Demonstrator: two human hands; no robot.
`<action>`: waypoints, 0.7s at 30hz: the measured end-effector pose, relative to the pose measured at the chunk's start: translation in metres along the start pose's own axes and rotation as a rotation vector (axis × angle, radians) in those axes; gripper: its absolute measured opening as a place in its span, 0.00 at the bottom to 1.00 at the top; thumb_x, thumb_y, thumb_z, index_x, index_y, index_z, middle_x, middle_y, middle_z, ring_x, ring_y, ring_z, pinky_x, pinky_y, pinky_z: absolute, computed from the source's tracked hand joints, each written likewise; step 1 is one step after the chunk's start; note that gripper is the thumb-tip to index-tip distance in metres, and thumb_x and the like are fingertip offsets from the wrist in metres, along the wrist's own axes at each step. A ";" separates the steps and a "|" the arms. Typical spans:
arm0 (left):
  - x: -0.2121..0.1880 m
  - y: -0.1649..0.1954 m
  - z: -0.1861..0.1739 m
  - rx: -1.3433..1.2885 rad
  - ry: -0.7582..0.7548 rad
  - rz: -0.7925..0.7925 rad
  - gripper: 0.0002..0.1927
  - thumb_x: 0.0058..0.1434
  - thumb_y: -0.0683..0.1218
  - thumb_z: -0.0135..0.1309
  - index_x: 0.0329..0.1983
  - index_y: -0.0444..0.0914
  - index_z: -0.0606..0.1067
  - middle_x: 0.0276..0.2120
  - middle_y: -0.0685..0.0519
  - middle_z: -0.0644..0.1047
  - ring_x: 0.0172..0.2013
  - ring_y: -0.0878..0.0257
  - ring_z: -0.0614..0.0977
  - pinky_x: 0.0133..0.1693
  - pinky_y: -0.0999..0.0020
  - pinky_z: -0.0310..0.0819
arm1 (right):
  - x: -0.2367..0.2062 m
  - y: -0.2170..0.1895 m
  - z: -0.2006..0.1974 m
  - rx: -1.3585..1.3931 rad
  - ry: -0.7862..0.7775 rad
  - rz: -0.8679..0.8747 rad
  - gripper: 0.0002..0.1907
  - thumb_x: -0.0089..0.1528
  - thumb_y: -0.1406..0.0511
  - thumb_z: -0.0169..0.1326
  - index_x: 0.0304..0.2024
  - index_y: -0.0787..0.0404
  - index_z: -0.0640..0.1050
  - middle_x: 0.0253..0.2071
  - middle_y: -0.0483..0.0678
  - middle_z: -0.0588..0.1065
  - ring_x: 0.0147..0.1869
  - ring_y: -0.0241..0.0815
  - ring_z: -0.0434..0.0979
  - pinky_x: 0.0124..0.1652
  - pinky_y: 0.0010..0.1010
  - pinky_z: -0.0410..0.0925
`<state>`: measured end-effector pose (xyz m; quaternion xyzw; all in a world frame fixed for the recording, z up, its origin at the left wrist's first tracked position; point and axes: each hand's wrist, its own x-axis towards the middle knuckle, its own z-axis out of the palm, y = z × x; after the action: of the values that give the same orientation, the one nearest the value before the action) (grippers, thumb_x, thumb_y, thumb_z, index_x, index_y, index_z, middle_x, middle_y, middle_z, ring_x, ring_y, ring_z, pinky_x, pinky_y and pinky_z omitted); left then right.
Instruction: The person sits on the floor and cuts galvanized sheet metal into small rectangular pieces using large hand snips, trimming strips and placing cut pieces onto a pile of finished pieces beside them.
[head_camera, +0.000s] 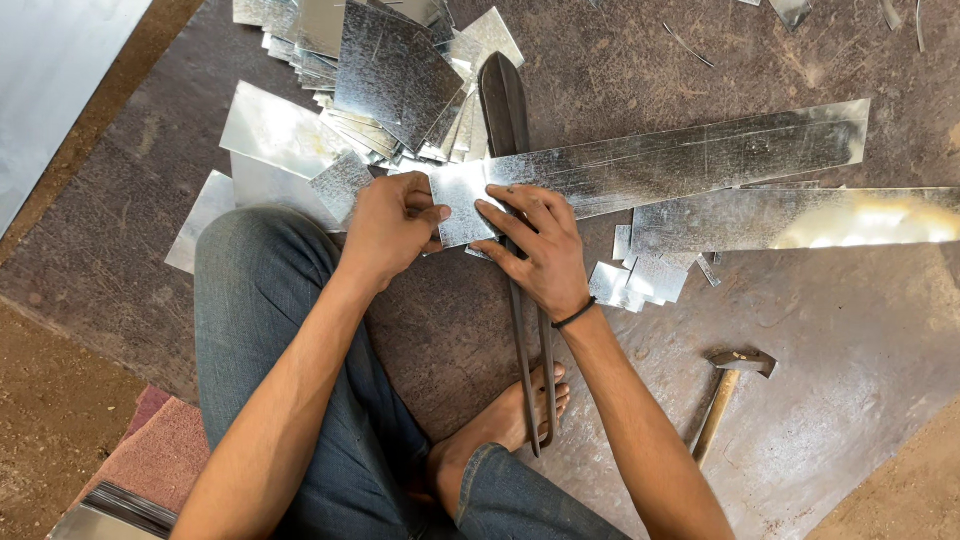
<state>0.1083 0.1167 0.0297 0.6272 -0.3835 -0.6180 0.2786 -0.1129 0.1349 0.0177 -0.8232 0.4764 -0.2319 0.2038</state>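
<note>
Both hands work one galvanized sheet-metal strip (650, 160) lying on the floor across long tin snips (505, 110). The left hand (385, 225) pinches its cut end; the right hand (535, 245) presses flat, fingers spread. Thin, stiff, sharp-edged: best held by its flat faces.

No pkgs, labels, signs or screens.

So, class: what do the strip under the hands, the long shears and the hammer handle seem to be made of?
Strip: thin sheet metal, probably galvanised, going by its shiny, mottled grey surface.
Shears: dark, dull metal, probably iron or steel.
Hammer handle: looks like wood, pale tan and matte.
</note>
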 end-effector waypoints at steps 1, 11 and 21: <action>-0.001 0.002 0.001 0.003 -0.002 -0.005 0.05 0.61 0.35 0.59 0.34 0.27 0.74 0.29 0.47 0.82 0.27 0.66 0.84 0.26 0.70 0.82 | -0.003 0.000 0.001 0.006 -0.003 0.013 0.26 0.57 0.56 0.69 0.58 0.51 0.81 0.63 0.40 0.75 0.67 0.47 0.71 0.64 0.39 0.69; 0.081 0.018 -0.010 0.272 0.160 0.605 0.14 0.64 0.36 0.62 0.52 0.29 0.77 0.37 0.45 0.85 0.31 0.60 0.87 0.30 0.68 0.81 | -0.110 -0.067 -0.004 -0.153 0.088 0.505 0.19 0.56 0.62 0.69 0.44 0.62 0.77 0.47 0.55 0.70 0.53 0.57 0.69 0.52 0.49 0.66; 0.160 0.015 0.003 0.247 0.130 0.315 0.11 0.73 0.45 0.55 0.38 0.31 0.78 0.27 0.48 0.81 0.28 0.64 0.86 0.22 0.69 0.74 | -0.152 -0.062 -0.068 0.895 -0.113 0.843 0.16 0.58 0.75 0.55 0.48 0.65 0.69 0.59 0.51 0.69 0.61 0.44 0.71 0.57 0.35 0.66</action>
<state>0.0936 -0.0230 -0.0481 0.6275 -0.5309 -0.4734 0.3167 -0.1758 0.2898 0.0788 -0.4098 0.6056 -0.2647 0.6287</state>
